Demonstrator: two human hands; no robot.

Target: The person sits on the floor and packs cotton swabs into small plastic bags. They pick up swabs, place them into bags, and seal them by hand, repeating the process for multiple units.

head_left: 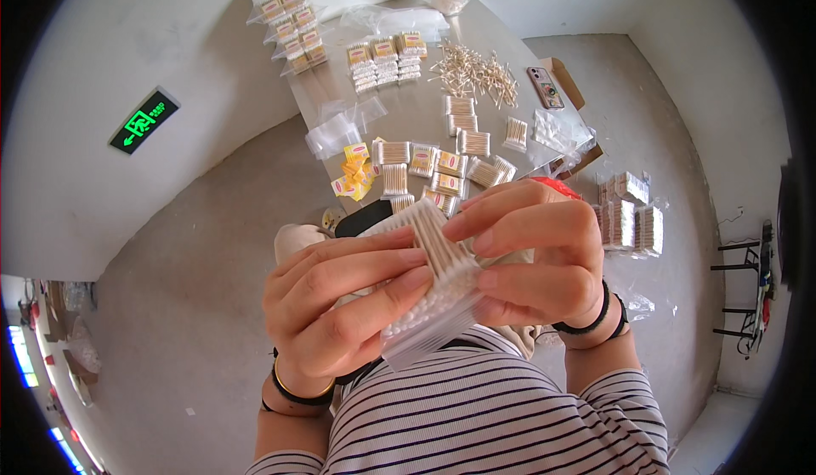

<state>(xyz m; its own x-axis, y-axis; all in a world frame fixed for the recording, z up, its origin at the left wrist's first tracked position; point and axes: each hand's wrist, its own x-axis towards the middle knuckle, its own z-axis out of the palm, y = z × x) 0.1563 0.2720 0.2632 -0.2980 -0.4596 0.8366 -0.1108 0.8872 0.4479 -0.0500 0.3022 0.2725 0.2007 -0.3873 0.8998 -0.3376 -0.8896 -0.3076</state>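
Observation:
Close in front of me, a clear plastic bag of cotton swabs (435,258) is held between both hands. Wooden sticks show in the middle of the bag, and white cotton tips are bunched at its lower end. My left hand (344,296) grips the bag's left side, fingers laid across it. On the opposite side my right hand (535,250) pinches the bag between thumb and fingers. The clear lower edge of the bag hangs loose over my striped shirt. Just beyond my hands, several small packs of swabs (422,160) lie on the table, some with yellow labels.
On the grey table (340,92) lie loose swabs (474,73), yellow cards (357,171), empty clear bags (336,132), stacked swab packs (386,60) and a phone (545,88). More bagged packs (293,26) stand at the back left. Bundled packs (631,220) sit low on the right.

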